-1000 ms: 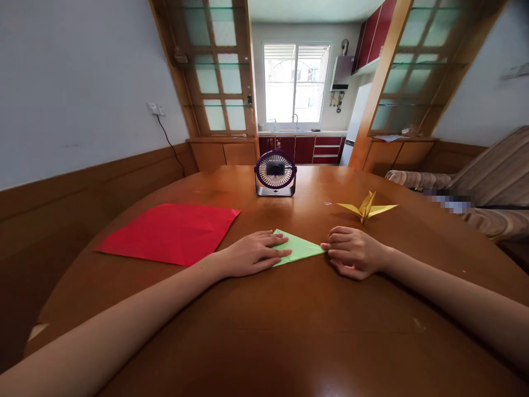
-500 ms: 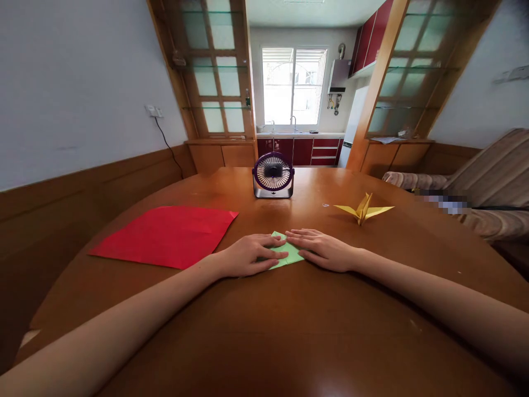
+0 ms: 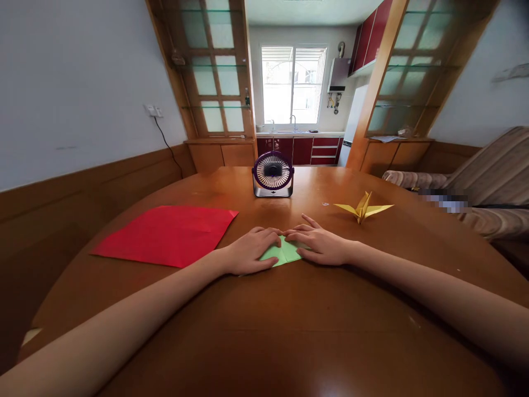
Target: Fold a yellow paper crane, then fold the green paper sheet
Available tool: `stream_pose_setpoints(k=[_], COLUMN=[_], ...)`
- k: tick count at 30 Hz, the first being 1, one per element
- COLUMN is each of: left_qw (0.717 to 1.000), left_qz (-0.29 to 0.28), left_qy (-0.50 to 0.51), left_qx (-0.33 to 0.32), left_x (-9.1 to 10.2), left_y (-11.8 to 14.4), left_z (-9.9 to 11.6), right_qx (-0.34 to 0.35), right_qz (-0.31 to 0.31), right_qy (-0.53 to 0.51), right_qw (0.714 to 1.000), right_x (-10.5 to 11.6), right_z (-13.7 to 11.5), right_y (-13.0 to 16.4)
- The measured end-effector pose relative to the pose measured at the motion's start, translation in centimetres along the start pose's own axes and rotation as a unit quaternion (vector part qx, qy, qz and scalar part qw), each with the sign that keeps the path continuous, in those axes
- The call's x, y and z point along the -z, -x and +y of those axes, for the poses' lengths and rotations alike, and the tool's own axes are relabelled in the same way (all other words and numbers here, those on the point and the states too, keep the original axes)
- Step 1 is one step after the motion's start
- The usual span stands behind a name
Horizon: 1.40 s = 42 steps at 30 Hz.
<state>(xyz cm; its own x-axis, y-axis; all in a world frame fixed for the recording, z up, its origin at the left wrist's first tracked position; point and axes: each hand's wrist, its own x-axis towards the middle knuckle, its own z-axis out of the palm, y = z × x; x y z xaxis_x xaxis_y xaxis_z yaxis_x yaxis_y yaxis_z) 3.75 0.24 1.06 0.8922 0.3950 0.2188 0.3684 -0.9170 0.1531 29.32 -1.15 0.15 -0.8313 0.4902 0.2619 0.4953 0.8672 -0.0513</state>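
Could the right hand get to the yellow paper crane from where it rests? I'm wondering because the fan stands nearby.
Probably yes. The right hand lies on the green paper, and only bare table shows between it and the yellow paper crane. The fan stands off to the side.

Round wooden table [image 3: 289, 320], glossy brown top. Lying on it: a red paper sheet [image 3: 165, 234] at left, a small purple desk fan [image 3: 273, 174] at the far middle, a yellow paper crane [image 3: 363, 208] at right, and a folded green paper [image 3: 281, 253] near the centre.
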Motion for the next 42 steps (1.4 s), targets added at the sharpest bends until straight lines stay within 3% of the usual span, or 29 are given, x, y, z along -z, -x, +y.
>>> stream_pose_setpoints(k=[9, 17, 29, 37, 42], left_qw=[1.0, 0.999, 0.993, 0.996, 0.997], left_qz=[-0.001, -0.028, -0.016, -0.034, -0.04], left_qy=[-0.024, 0.033, 0.108, 0.076, 0.066], left_qx=[0.004, 0.026, 0.038, 0.028, 0.031], left_x=[-0.3, -0.3, -0.1, -0.4, -0.6], left_y=[0.0, 0.3, 0.3, 0.4, 0.8], left_z=[-0.5, -1.0, -1.5, -1.6, -1.5], right_qx=[0.009, 0.068, 0.124, 0.067, 0.035], right_qz=[0.041, 0.08, 0.134, 0.191, 0.179], right_qy=[0.03, 0.049, 0.078, 0.069, 0.053], right_qw=[0.999, 0.993, 0.98, 0.977, 0.982], right_x=[0.3, 1.3, 1.2, 0.8, 0.9], right_z=[-0.5, 0.2, 0.5, 1.0, 0.2], right_y=[0.8, 4.0, 5.1, 5.1, 4.3])
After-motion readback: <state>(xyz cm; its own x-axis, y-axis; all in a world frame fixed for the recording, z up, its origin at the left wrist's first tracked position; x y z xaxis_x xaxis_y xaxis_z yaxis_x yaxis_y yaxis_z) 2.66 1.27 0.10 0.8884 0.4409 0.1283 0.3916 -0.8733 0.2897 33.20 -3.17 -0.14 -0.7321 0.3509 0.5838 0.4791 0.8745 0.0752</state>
